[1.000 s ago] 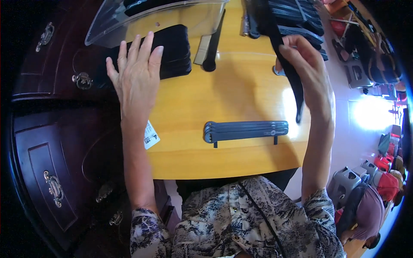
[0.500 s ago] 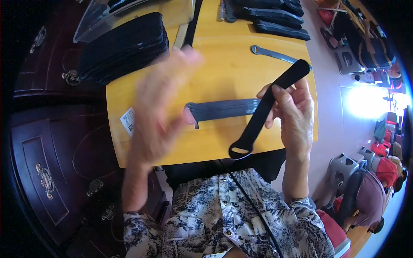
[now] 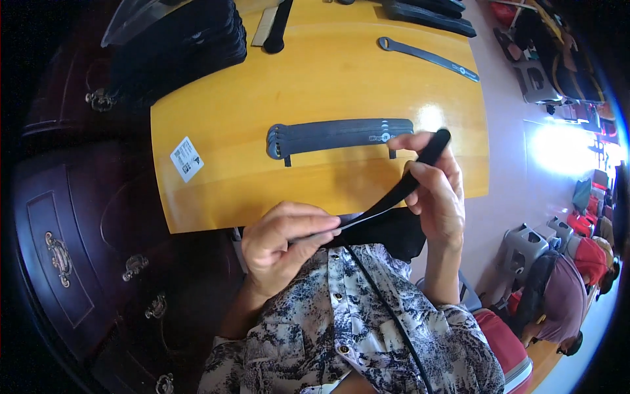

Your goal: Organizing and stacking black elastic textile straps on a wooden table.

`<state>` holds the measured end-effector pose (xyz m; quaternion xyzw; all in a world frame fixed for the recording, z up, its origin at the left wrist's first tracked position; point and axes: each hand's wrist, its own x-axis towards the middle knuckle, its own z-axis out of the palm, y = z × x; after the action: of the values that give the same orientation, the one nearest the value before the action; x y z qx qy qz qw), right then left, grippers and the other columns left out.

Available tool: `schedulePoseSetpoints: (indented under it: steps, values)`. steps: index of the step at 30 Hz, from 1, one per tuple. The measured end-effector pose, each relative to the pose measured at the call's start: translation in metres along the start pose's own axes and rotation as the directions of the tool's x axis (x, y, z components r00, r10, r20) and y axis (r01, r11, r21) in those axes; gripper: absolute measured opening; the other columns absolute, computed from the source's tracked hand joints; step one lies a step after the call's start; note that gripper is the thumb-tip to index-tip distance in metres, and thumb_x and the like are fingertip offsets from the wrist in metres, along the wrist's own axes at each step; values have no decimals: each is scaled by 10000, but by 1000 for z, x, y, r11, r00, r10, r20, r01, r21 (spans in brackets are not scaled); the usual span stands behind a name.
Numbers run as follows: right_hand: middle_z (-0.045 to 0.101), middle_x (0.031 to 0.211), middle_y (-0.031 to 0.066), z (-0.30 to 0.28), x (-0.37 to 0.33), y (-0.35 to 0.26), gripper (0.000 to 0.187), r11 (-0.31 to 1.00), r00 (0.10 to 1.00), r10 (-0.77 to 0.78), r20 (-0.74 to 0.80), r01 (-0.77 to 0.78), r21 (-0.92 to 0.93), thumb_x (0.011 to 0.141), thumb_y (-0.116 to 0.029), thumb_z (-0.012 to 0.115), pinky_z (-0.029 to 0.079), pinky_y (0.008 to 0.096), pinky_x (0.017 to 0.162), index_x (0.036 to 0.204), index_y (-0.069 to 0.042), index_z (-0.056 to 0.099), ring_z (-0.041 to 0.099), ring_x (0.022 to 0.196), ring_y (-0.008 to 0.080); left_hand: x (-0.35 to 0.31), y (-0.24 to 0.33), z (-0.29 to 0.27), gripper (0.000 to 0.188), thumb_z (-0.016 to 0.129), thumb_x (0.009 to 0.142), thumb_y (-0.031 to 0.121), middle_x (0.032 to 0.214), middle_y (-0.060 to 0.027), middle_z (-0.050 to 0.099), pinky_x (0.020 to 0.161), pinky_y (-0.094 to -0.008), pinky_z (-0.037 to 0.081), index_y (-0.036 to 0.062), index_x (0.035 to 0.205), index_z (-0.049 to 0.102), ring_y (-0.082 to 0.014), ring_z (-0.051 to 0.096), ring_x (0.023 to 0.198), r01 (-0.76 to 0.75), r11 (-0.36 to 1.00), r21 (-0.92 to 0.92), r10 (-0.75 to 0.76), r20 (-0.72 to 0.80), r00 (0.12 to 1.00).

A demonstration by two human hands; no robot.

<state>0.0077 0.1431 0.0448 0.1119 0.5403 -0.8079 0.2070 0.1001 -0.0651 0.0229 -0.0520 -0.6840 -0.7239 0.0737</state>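
Note:
A black strap [image 3: 387, 201] is stretched on a slant between my hands, above the table's near edge. My left hand [image 3: 282, 246] pinches its lower end, and the fingers cover the slotted tip. Near the strap's rounded upper end, my right hand [image 3: 436, 187] grips it between thumb and fingers. Beyond them a fanned row of dark grey straps [image 3: 335, 136] lies on the yellow table, their looped ends to the left and small dark tabs sticking out below. My right fingers hang over the right end of that row and hide part of it.
One grey strap [image 3: 426, 58] lies alone at the far right. A tall stack of black pieces [image 3: 180, 56] stands at the far left beside a clear bin [image 3: 134, 20]. More black straps [image 3: 430, 16] are piled at the back. A white label [image 3: 187, 159] sticks to the table's left side.
My left hand has come back from over the table's left side and taken hold of the strap's slotted end. The strap has turned flatter, and the grey row is now uncovered.

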Motion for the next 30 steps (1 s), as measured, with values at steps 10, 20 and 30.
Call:
schedulePoseSetpoints:
  steps: [10, 20, 30]
  values:
    - [644, 990, 204, -52, -18, 23, 213, 998, 987, 20, 162, -9, -69, 784, 84, 677, 589, 260, 569, 950, 29, 555, 700, 783, 239, -10, -16, -5, 170, 551, 954, 56, 852, -145, 685, 742, -246, 526, -53, 1083, 565, -177, 680, 811, 385, 887, -254, -424, -119, 898]
    - [669, 796, 112, -57, -16, 21, 98, 940, 998, -21, -53, 2, -340, 850, 0, 662, 540, 232, 556, 927, 26, 608, 654, 640, 143, -8, -16, -26, 137, 650, 872, -9, 914, -78, 651, 621, -224, 515, -38, 1006, 655, -106, 627, 720, 430, 901, -59, -428, -286, 857]
    - [693, 886, 111, -53, -14, 8, 209, 863, 999, 12, -51, -36, -504, 945, -170, 580, 530, 241, 576, 1040, 9, 631, 643, 692, 122, 3, -25, -46, 128, 617, 867, -65, 1030, -122, 598, 807, -269, 547, -67, 993, 639, -168, 646, 879, 348, 928, -131, -360, -83, 929]
